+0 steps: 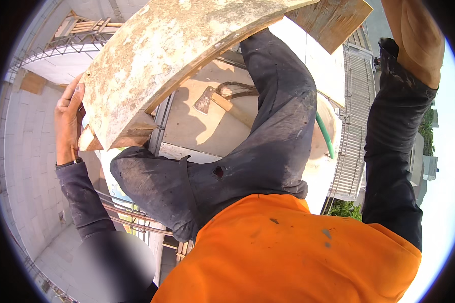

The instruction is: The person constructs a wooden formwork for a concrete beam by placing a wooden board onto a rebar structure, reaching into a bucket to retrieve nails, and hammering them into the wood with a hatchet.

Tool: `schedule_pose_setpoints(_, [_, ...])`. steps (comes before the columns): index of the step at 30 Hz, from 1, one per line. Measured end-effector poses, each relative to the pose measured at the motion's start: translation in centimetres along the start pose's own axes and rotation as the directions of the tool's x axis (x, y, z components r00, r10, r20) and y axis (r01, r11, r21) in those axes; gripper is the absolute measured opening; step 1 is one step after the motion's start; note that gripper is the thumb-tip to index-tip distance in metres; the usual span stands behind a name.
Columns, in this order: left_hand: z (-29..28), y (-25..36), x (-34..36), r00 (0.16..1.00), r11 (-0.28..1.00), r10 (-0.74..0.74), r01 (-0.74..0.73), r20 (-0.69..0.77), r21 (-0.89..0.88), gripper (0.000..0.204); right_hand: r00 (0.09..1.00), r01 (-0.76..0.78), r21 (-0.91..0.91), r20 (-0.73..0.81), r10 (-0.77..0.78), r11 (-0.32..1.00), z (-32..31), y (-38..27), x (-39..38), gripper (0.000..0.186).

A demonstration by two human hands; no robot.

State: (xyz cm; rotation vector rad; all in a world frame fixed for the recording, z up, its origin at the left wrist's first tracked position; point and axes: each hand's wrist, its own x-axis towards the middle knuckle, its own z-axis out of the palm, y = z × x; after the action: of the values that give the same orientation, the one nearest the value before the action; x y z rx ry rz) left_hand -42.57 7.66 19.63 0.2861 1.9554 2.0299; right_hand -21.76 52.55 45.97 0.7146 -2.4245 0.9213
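A large weathered wooden panel (187, 43), its face blotched with pale stains, slants across the upper part of the head view. My left hand (70, 113) is closed on its left edge, the thumb over the face and the other fingers largely hidden behind. A shorter wooden piece (333, 22) shows at the panel's far right end, and a block of wood (136, 132) sits under its near left corner. My right arm reaches up past the top right edge, so the right hand is out of sight. A hatchet (205, 100) lies below the panel, between my bent legs.
The hatchet rests on a plywood board (182, 126) beside a coil of thin wire (235, 90). A green hose (324, 135) lies right of my leg. Steel bars (136, 219) and a block wall (28, 136) stand on the left, with ribbed sheeting (353, 126) on the right.
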Motion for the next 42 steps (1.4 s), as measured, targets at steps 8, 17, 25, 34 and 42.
schedule_pose_setpoints(8, [-1.7,0.3,-1.7,0.996,0.993,-0.074,0.078,-0.053,0.088,0.062,0.428,-0.879,0.178,-0.119,0.896,0.443,-3.4,6.3,-27.6,0.045])
schedule_pose_setpoints(17, [-0.7,1.7,-1.7,0.991,0.974,-0.118,0.129,-0.071,0.184,0.064,0.211,-0.875,-0.430,0.075,0.975,0.223,7.5,14.2,-43.8,0.021])
schedule_pose_setpoints(25, [-0.5,1.7,-1.8,0.995,0.950,-0.059,0.082,-0.082,0.303,0.070,0.091,-0.786,-0.576,0.255,0.963,0.227,10.9,18.9,-44.7,0.020])
schedule_pose_setpoints(34, [0.3,1.6,-1.9,0.996,0.955,-0.065,0.080,-0.064,0.286,0.073,0.195,-0.749,-0.621,0.123,0.973,0.229,10.2,18.6,-45.1,0.024])
schedule_pose_setpoints(42, [-0.7,2.0,-2.0,0.995,0.941,-0.082,0.094,-0.049,0.326,0.075,0.278,-0.647,-0.654,0.274,0.921,0.391,10.5,18.7,-44.5,0.029])
